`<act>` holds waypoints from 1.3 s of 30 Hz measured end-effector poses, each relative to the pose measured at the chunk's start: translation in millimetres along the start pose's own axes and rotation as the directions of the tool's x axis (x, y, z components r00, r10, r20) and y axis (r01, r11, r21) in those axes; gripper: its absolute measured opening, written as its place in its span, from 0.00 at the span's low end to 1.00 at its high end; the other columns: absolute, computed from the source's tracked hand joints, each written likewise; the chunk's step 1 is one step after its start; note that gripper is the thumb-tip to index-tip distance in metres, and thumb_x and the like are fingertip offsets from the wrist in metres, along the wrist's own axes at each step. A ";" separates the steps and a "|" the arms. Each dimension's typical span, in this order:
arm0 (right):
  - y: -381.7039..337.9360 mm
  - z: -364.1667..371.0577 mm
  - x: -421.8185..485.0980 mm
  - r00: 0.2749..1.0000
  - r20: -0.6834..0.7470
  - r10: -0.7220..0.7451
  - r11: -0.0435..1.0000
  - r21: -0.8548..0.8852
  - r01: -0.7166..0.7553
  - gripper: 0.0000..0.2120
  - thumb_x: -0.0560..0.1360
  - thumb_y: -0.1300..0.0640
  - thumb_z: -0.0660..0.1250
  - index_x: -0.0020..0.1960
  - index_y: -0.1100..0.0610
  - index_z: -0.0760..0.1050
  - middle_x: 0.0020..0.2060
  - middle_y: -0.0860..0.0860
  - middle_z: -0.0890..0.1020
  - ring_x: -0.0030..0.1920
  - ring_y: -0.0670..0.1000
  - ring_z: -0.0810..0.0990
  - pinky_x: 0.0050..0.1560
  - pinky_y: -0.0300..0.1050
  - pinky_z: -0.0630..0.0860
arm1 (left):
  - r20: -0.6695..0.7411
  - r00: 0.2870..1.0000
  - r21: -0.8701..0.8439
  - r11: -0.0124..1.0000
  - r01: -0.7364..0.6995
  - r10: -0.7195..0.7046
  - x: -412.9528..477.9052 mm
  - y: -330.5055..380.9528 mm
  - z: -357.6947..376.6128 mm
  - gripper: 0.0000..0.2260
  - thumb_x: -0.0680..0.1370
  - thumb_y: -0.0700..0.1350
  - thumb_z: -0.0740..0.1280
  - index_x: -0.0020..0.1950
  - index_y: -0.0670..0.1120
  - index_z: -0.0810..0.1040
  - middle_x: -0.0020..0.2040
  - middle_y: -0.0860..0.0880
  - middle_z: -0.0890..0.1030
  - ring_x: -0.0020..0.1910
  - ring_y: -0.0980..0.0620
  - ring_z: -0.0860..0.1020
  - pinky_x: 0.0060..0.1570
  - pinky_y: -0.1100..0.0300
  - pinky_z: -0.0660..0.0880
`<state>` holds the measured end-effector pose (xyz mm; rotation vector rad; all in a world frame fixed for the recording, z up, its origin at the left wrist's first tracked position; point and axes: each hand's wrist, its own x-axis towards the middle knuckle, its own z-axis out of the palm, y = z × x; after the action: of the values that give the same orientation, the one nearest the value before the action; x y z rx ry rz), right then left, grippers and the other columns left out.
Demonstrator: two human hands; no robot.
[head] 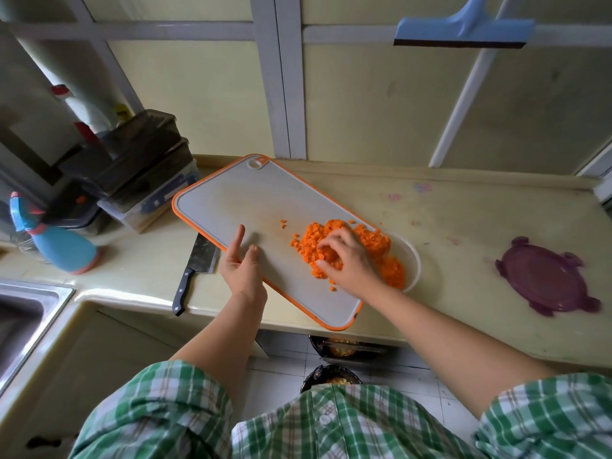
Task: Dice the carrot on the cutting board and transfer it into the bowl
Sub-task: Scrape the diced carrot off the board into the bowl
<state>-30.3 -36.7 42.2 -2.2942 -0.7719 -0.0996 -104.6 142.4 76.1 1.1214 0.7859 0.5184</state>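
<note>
Transfer stage of the dicing task. The cutting board (258, 200) is being held slantwise on the countertop (463, 226), with its far right edge overlapping the rim of the clear bowl (415, 260). Its near long edge is being gripped by the left hand (241, 268). Two digits are lying on the top face, and the remaining fingers are hidden, presumably beneath the board.

The diced carrot (371, 238) is being covered by the right hand (347, 260), whose fingers are curled down into the heap at the bowl end of the board. Whether pieces are being enclosed or merely raked cannot be told.

Cutting is being judged complete, as no uncut carrot is being shown and the knife (198, 263) is lying unheld on the countertop, its blade partly under the board's left edge. Part of the dice is already being contained by the bowl, where orange shows just beyond the board's edge. The larger heap and a few stray cubes on the board are still being left to move. A purple lid (546, 276) is lying well apart to the right, so the bowl is being left uncovered.
</note>
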 end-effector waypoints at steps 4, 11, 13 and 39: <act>8.6 6.5 -7.9 0.999 0.027 -0.020 0.995 -0.101 0.023 0.10 0.72 0.59 0.67 0.53 0.54 0.77 0.51 0.51 0.75 0.54 0.54 0.73 0.55 0.51 0.72 | 0.002 1.000 -0.004 1.000 -0.001 0.001 -1.2 0.4 -0.8 0.18 0.80 0.33 0.62 0.65 0.51 0.77 0.69 0.48 0.69 0.67 0.46 0.68 0.70 0.45 0.67; 45.4 -12.5 -15.8 0.973 -0.052 0.224 0.959 -0.164 -0.229 0.10 0.71 0.66 0.67 0.50 0.56 0.78 0.52 0.54 0.75 0.54 0.58 0.73 0.56 0.53 0.73 | 0.002 1.000 -0.002 1.000 0.004 -0.004 -2.6 1.5 0.1 0.18 0.80 0.34 0.62 0.64 0.52 0.78 0.69 0.49 0.70 0.67 0.47 0.68 0.70 0.47 0.67; 49.5 -16.6 -15.3 0.958 -0.088 0.271 0.945 -0.166 -0.283 0.09 0.71 0.66 0.67 0.49 0.56 0.78 0.52 0.54 0.75 0.55 0.57 0.74 0.56 0.52 0.73 | 0.004 1.000 0.005 1.000 0.003 -0.003 -2.6 2.3 0.5 0.18 0.80 0.34 0.62 0.65 0.51 0.77 0.69 0.49 0.70 0.68 0.47 0.68 0.70 0.48 0.67; 13.6 -11.3 -3.2 0.997 -0.038 0.066 0.996 -0.059 -0.068 0.09 0.72 0.54 0.65 0.50 0.56 0.78 0.48 0.54 0.76 0.51 0.55 0.76 0.52 0.49 0.73 | -0.018 1.000 -0.004 1.000 0.015 -0.015 -8.9 5.2 3.4 0.18 0.80 0.33 0.61 0.67 0.48 0.76 0.69 0.49 0.70 0.67 0.48 0.68 0.70 0.51 0.67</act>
<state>-23.7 -53.4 41.7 -2.3662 -0.6815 -0.1352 -107.5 135.9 84.3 1.1078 0.8084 0.5182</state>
